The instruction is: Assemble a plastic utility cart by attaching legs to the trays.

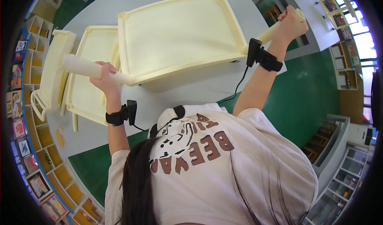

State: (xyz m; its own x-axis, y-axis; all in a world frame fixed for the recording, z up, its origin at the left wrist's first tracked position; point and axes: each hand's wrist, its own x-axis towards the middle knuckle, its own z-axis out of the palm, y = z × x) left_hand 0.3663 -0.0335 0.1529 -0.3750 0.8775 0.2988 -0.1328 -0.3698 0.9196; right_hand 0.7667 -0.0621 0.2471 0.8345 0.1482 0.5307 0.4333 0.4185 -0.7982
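Note:
A large cream plastic tray-like shelf with a raised rim rests on the grey table, tilted slightly. My left hand is closed round a cream tube, whose narrower end meets the shelf's near left corner. My right hand is wrapped round another cream tube, which reaches the near right corner. Whether either tube end sits inside its corner cannot be told. Both wrists carry black straps with small black devices.
Left of the large shelf lie a second cream shelf and a cream piece with a curved handle. The round-edged grey table is in front of me. Thin black cables hang from both wrists. Shelving units line the room's left side.

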